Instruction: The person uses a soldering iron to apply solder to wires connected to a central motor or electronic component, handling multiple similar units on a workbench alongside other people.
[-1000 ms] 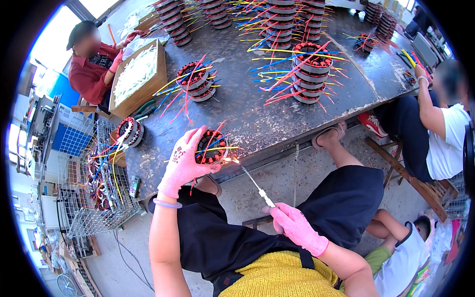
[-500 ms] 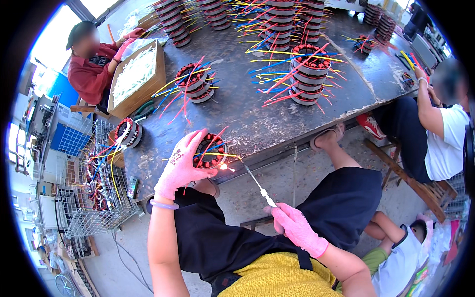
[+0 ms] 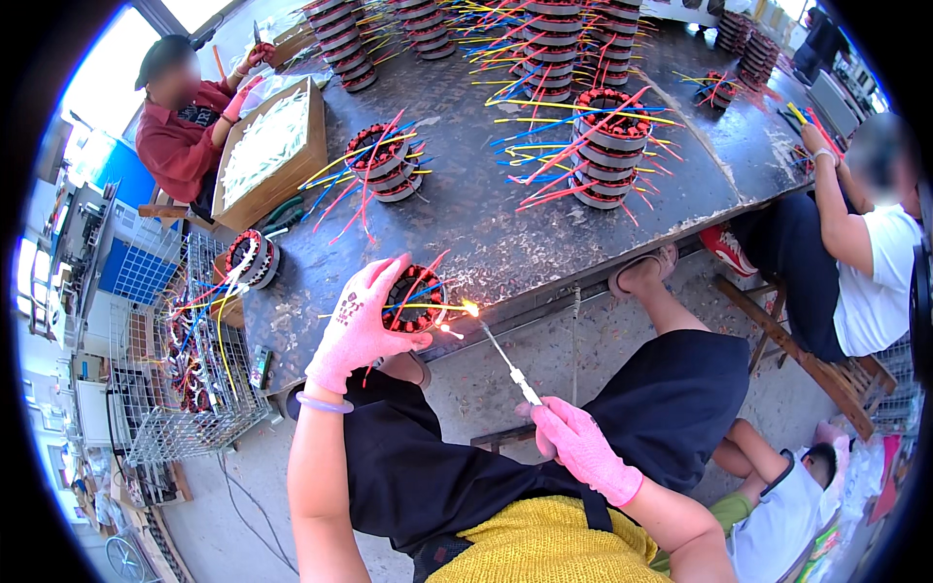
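Observation:
My left hand [image 3: 362, 319], in a pink glove, grips a motor stator [image 3: 424, 273] at the table's front edge, fingers round its side. Red, blue and yellow wires stick out of it. A small flame [image 3: 470, 308] burns at the end of its yellow wire [image 3: 445, 307]. Just below is a second glowing spot [image 3: 447, 330]. My right hand [image 3: 585, 445], also gloved in pink, closes round a slim tool with a white handle and thin metal shaft [image 3: 518, 372]. Its tip points up at the flame; whether they touch is unclear.
Wired stators [image 3: 382, 163] stand singly and in stacks [image 3: 610, 148] on the dark metal table [image 3: 457, 214]. At the left are a box of white sleeves [image 3: 264, 155], a person in red [image 3: 175, 146] and a wire basket [image 3: 194, 428]. A person in white [image 3: 865, 262] sits at the right.
A bright flame now shows at the yellow wire's end, while the glow below it has shrunk. My hands have barely shifted. The person in red has raised a hand with a bladed tool.

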Tool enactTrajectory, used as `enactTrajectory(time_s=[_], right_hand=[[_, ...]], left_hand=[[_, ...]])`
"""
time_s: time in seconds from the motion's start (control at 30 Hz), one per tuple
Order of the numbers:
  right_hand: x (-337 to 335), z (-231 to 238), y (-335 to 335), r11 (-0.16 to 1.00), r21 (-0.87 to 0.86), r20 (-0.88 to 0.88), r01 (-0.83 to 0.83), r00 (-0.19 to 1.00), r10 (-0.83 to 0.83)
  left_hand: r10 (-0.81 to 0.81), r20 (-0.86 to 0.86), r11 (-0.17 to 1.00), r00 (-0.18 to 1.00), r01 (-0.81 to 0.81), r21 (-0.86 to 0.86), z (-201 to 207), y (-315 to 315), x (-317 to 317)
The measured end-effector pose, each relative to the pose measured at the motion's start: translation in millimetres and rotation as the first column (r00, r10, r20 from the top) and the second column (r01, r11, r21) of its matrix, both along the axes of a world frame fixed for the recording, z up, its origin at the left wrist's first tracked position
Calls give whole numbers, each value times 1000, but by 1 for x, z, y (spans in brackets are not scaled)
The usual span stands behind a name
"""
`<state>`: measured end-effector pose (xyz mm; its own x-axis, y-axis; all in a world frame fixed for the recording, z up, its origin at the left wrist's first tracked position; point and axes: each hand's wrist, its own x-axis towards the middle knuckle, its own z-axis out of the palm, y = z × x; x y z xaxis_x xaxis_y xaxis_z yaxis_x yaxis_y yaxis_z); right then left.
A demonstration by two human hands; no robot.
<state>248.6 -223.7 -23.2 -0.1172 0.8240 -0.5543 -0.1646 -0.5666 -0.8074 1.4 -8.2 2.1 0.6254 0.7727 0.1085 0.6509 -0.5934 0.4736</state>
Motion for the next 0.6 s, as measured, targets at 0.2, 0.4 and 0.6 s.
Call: enactTrajectory(time_s=[0.2,0.4,0.6], right_hand=[[1,4,1,1000,-25,-19,12,1000,-13],[0,2,1,999,41,11,26,1000,-27],[3,-2,-2,1000,7,-13,19,1000,-19]], left_hand=[[-10,-6,1000,1000,10,13,1,-2,0],[-4,-17,1000,1000,5,25,4,-2,4],[-3,-42,998,999,6,69,7,-4,5]])
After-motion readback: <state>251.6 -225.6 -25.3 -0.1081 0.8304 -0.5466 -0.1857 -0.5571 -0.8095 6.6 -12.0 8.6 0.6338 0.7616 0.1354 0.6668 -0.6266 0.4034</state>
